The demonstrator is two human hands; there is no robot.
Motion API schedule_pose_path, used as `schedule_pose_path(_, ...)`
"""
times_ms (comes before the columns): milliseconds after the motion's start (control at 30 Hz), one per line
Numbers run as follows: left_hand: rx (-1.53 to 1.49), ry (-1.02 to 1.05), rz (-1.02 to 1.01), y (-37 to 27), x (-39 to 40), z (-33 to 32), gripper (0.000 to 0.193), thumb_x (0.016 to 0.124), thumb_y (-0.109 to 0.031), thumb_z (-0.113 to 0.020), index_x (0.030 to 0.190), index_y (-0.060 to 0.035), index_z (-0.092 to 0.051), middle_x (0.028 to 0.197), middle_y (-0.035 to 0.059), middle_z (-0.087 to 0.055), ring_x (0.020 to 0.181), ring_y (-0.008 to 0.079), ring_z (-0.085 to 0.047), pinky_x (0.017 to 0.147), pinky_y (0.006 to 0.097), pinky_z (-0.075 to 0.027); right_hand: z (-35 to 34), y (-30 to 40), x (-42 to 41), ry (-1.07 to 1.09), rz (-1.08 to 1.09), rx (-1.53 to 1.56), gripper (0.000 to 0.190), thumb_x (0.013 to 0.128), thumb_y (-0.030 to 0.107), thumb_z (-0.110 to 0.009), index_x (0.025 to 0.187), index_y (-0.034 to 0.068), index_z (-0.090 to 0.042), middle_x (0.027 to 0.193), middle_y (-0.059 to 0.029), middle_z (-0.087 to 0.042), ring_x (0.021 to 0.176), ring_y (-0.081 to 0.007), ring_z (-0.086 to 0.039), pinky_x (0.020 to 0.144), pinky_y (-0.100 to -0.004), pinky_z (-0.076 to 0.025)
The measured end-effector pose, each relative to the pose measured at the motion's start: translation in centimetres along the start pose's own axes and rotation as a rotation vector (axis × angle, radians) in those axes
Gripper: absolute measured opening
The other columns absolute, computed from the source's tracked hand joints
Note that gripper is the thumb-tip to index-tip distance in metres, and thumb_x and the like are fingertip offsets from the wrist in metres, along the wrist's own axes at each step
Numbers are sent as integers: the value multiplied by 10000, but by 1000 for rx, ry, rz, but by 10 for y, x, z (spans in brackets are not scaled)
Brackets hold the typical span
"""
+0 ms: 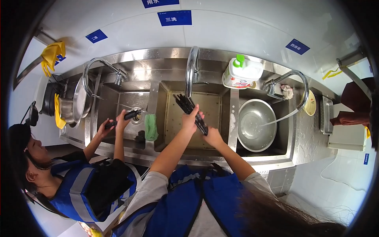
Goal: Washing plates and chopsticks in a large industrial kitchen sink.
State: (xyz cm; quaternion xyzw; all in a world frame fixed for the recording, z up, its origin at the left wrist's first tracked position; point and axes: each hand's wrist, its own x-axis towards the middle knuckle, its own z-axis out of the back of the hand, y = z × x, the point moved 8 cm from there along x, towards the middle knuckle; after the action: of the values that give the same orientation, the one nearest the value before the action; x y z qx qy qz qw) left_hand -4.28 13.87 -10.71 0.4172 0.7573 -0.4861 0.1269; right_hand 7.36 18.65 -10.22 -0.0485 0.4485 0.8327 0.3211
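My left hand (190,119) is wrapped around a bundle of black chopsticks (185,103), thumb along the top. The bundle slants over the middle sink basin (171,130), its far ends fanned out just below the tall middle faucet (192,69). At the near ends of the bundle, my right hand (213,137) has its fingers curled in, partly hidden. Below the chopsticks, the middle basin appears to hold shallow, murky water with small dark specks.
A co-worker's hands (120,120) hold more dark sticks over the left basin. A green cloth (151,127) lies on the left divider. Water runs into a metal bowl (257,126) in the right basin. Behind it stands a white pump jug (242,74); a yellow bowl (310,103) sits farther right.
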Motion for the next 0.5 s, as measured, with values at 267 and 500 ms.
schedule_pose_path(267, -262, 937, 409, 2, -35, -59, 382, 851, -399, -484, 594, -125, -412, 491, -27, -381, 448, 115, -374, 529, 265, -335, -53, 16, -42, 943, -361, 1254, 206, 795, 233, -611, 797, 99, -455, 486, 34, -391, 376, -90, -393, 373, -217, -292)
schedule_pose_path(500, -66, 132, 35, -32, 10, -8, 448, 779, -530, -538, 696, -93, -491, 578, 26, -458, 518, 180, -442, 586, 359, -413, 4, 9, -6, 160, 32, 273, 362, 724, 383, -669, 792, 51, -542, 557, -23, -516, 430, -103, -486, 416, -247, -386)
